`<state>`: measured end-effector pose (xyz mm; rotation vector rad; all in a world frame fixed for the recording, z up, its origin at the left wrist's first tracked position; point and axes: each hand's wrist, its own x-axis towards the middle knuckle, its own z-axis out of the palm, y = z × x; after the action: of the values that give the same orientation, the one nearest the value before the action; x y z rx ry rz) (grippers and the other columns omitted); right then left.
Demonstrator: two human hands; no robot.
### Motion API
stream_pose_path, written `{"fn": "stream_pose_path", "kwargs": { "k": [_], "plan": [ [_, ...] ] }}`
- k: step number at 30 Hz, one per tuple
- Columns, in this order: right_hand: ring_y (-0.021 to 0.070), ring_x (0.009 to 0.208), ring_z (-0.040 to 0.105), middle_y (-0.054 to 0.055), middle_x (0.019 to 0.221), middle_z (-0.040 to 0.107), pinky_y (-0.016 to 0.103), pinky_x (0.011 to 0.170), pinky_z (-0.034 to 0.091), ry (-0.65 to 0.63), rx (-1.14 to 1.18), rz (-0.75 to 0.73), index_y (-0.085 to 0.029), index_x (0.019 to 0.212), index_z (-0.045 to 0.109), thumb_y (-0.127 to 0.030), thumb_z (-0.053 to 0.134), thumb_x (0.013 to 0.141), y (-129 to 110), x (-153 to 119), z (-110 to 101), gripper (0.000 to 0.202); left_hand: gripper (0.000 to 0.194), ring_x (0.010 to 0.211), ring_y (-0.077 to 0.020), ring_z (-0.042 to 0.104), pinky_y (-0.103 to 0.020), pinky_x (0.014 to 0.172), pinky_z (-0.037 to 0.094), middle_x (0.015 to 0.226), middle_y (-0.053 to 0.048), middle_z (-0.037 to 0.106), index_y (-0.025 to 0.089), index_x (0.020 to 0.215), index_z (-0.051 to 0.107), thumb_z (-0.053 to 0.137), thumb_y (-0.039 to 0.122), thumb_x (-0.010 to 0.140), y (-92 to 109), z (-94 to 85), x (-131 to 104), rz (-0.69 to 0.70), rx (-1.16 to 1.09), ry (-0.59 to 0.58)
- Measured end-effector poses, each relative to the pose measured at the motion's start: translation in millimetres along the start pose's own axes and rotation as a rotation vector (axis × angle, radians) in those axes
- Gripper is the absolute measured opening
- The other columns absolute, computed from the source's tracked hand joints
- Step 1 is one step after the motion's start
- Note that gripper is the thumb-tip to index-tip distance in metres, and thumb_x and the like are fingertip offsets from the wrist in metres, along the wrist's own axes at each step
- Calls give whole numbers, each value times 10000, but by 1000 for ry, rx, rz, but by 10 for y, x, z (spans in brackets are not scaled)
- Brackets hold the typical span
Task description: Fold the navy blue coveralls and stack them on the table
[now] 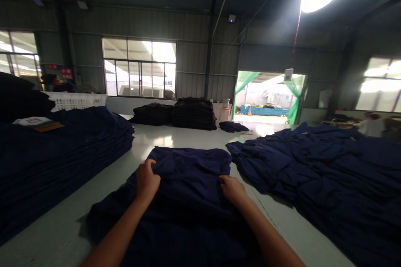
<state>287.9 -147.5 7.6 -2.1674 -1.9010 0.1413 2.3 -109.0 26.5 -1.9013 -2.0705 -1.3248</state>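
Observation:
A dark navy cloth garment [191, 171] lies across the pale table in front of me; its exact kind cannot be made out. My left hand [148, 179] grips its left edge with the fingers closed on the fabric. On the opposite edge, my right hand [232, 188] pinches the cloth between thumb and fingers. Between both hands the fabric is spread fairly flat, with some wrinkles. Its nearer part falls into shadow between my forearms.
A neat stack of navy garments [103, 137] fills the left, with papers [39, 123] on top. To the right sprawls a loose navy heap [313, 162]. Black folded piles [194, 113] and a small navy bundle [233, 127] sit at the table's [147, 137] far side.

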Motion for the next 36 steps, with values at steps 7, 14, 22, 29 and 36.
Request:
{"fn": "stream_pose_path", "kwargs": {
  "k": [7,14,22,29,36],
  "plan": [
    [439,1336,89,5,1499,216,754,932,98,-233,-75,-58,-395,1367,317,-512,535,743,-203,-169,35,671,626,1203,-247,417,-548,1042,167,1209,28,589,416,1294,422,442,152,727,73,-29,-206,493,18,-289],
    [451,1329,102,14,1499,219,749,938,94,-247,-91,-49,-373,1378,311,-514,517,754,-185,-188,16,672,511,1031,-260,551,-470,943,340,1108,-109,615,236,1218,535,433,95,738,-27,-172,-112,153,330,-380],
    [433,1343,6,-19,1517,148,742,949,45,-194,-115,-89,-415,1395,228,-513,458,799,-322,-231,58,646,547,1269,-259,374,-579,1067,38,1250,-13,583,366,1187,563,359,64,779,-38,-420,42,272,357,-191],
    [521,1298,-28,-58,1525,66,757,921,-6,-250,-85,-22,-455,1388,184,-699,350,756,-314,-239,255,698,618,1308,-518,25,-855,754,20,1486,-47,231,462,1287,404,567,542,695,-266,-140,-138,-157,385,-802],
    [503,1309,-39,-24,1523,114,765,907,-20,-200,-104,-9,-452,1384,211,-703,325,765,-291,-228,196,678,579,1315,-476,-64,-795,839,-103,1500,-30,188,442,1287,415,452,629,740,-342,-106,-93,-23,342,-693]
  ]
}}
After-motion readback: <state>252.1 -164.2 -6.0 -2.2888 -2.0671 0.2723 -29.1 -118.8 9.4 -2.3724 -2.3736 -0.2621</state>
